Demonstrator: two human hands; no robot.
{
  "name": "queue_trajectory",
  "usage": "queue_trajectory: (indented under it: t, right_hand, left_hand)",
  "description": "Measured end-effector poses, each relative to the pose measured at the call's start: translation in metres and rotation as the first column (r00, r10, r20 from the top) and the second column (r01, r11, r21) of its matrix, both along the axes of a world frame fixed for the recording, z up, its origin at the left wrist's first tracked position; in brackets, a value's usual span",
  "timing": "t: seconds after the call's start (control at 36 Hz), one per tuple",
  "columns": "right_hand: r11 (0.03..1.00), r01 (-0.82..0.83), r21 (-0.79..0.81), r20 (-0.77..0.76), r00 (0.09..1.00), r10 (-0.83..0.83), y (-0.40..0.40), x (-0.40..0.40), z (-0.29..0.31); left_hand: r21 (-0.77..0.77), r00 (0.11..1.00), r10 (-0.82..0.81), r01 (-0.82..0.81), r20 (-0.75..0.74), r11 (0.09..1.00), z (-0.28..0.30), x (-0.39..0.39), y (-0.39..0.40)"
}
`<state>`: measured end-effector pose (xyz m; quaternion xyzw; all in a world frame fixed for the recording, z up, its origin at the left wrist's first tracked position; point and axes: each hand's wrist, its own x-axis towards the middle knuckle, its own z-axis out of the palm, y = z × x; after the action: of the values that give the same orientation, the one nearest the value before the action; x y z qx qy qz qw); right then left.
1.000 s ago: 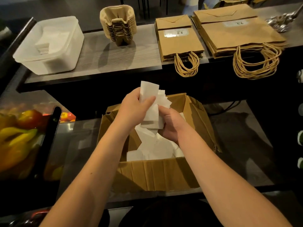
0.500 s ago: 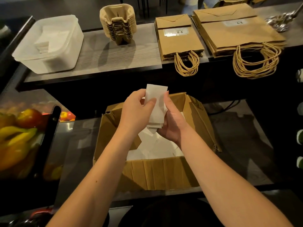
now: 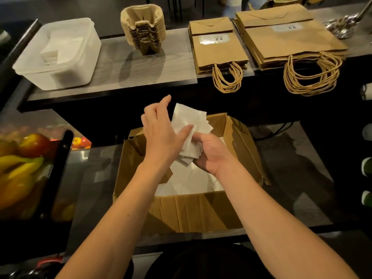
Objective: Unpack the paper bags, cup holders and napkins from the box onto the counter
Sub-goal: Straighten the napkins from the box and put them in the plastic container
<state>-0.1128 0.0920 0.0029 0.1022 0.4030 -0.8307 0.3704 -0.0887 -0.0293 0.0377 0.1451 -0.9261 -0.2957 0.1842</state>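
Head view: napkins (image 3: pixel 191 125) being held above the open box (image 3: pixel 201 212)
The right hand (image 3: pixel 211 154) is grasping the fanned stack from below; the left hand (image 3: pixel 161 133), fingers spread, is pressing its thumb against the stack's front

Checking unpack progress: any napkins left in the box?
Yes, white napkins still lie on the bottom of the cardboard box.

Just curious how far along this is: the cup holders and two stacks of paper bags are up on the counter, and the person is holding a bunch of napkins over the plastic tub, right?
Not quite. In the head view the napkins, held between the left hand and right hand, are over the cardboard box, not the plastic tub. The cup holders and paper bags are on the counter.
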Motion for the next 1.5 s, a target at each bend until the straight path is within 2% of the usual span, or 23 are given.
queue_trajectory:
  t: [0.08, 0.14, 0.22, 0.31, 0.39, 0.5, 0.56, 0.64, 0.72, 0.81, 0.89, 0.97, 1.03, 1.08, 1.17, 1.25, 1.28, 1.31, 1.33, 1.36, 1.39, 1.44, 1.5]
  right_hand:
    - [0.998, 0.036, 0.044, 0.018, 0.999, -0.037, 0.002, 0.001, -0.002]
    - [0.998, 0.057, 0.022, 0.018, 0.998, -0.057, 0.005, 0.001, -0.001]
    - [0.998, 0.058, 0.023, -0.007, 0.998, -0.058, 0.008, 0.001, 0.001]
    - [0.997, 0.066, 0.034, -0.016, 0.998, -0.065, 0.006, 0.000, 0.002]
    - [0.996, 0.091, 0.001, -0.003, 0.996, -0.091, 0.005, -0.003, 0.003]
    - [0.995, 0.084, 0.059, 0.006, 0.996, -0.084, 0.004, -0.004, 0.000]
    - [0.991, 0.087, 0.105, 0.016, 0.996, -0.089, 0.002, -0.003, -0.002]
    - [0.980, 0.089, 0.175, 0.032, 0.995, -0.096, 0.000, -0.002, 0.000]
    - [0.963, 0.092, 0.251, 0.055, 0.992, -0.109, 0.000, -0.003, 0.001]
    - [0.959, 0.098, 0.267, 0.086, 0.988, -0.125, -0.001, -0.001, 0.001]
    - [0.950, 0.091, 0.298, 0.085, 0.989, -0.122, -0.004, 0.000, 0.001]
    - [0.966, 0.084, 0.245, 0.112, 0.987, -0.115, -0.008, 0.003, 0.003]
    - [0.979, 0.109, 0.172, 0.135, 0.982, -0.133, -0.007, 0.004, 0.003]
    - [0.984, 0.138, 0.111, 0.150, 0.977, -0.154, -0.003, 0.005, 0.004]
    - [0.990, 0.126, 0.060, 0.143, 0.981, -0.133, 0.004, 0.005, 0.005]
    - [0.992, 0.085, 0.097, 0.099, 0.991, -0.095, 0.010, 0.007, 0.003]
    - [0.992, 0.074, 0.106, 0.082, 0.993, -0.083, 0.012, 0.007, 0.002]
    - [0.991, 0.071, 0.109, 0.064, 0.995, -0.078, 0.015, 0.008, 0.001]
    - [0.992, 0.073, 0.104, 0.055, 0.995, -0.079, 0.016, 0.008, 0.001]
    - [0.993, 0.079, 0.091, 0.055, 0.995, -0.084, 0.018, 0.008, -0.001]
    - [0.993, 0.083, 0.080, 0.060, 0.994, -0.088, 0.019, 0.009, -0.002]
    - [0.993, 0.084, 0.077, 0.050, 0.995, -0.088, 0.018, 0.011, -0.005]
    - [0.994, 0.059, 0.097, 0.028, 0.998, -0.062, 0.017, 0.012, -0.007]
  left_hand:
    - [-0.292, 0.981, -0.119, 0.071, -0.151, 0.954, -0.003, 0.008, -0.008]
    - [-0.386, 0.955, -0.267, 0.200, -0.128, 0.900, -0.005, 0.013, -0.014]
    - [-0.314, 0.915, -0.403, 0.387, 0.016, 0.867, -0.010, 0.021, -0.021]
    - [-0.272, 0.894, -0.441, 0.446, 0.083, 0.853, -0.014, 0.025, -0.027]
    - [-0.202, 0.890, -0.448, 0.455, 0.081, 0.867, -0.008, 0.028, -0.028]
    - [0.014, 0.926, -0.374, 0.374, 0.051, 0.927, -0.003, 0.032, -0.025]
    - [0.192, 0.970, -0.239, 0.228, 0.039, 0.955, -0.004, 0.031, -0.023]
    - [0.409, 0.999, 0.042, -0.050, 0.028, 0.911, -0.007, 0.023, -0.024]
    - [0.466, 0.984, 0.178, -0.164, 0.015, 0.869, -0.010, 0.015, -0.026]
    - [0.381, 0.982, 0.180, -0.147, -0.052, 0.913, -0.011, 0.014, -0.024]
    - [0.237, 0.987, 0.078, -0.043, -0.139, 0.971, -0.008, 0.017, -0.016]
    - [-0.069, 0.984, -0.124, 0.116, -0.128, 0.991, -0.014, 0.022, -0.005]
    - [-0.291, 0.969, -0.244, 0.221, -0.045, 0.931, -0.023, 0.025, 0.003]
    - [-0.425, 0.946, -0.323, 0.283, -0.024, 0.860, -0.031, 0.029, 0.008]
    - [-0.494, 0.929, -0.369, 0.315, -0.012, 0.810, -0.042, 0.030, 0.009]
    - [-0.536, 0.871, -0.492, 0.408, -0.015, 0.739, -0.046, 0.032, 0.009]
    - [-0.520, 0.853, -0.522, 0.444, -0.003, 0.730, -0.047, 0.034, 0.010]
    - [-0.467, 0.859, -0.512, 0.448, -0.012, 0.762, -0.044, 0.035, 0.012]
    - [-0.358, 0.889, -0.457, 0.416, -0.035, 0.836, -0.047, 0.035, 0.011]
    - [-0.172, 0.935, -0.351, 0.337, -0.051, 0.925, -0.048, 0.033, 0.010]
    - [0.049, 0.974, -0.226, 0.228, -0.034, 0.972, -0.047, 0.031, 0.009]
    - [0.381, 0.987, -0.121, 0.074, 0.102, 0.922, -0.048, 0.023, 0.007]
    - [0.459, 0.957, -0.224, 0.118, 0.184, 0.881, -0.047, 0.020, 0.011]
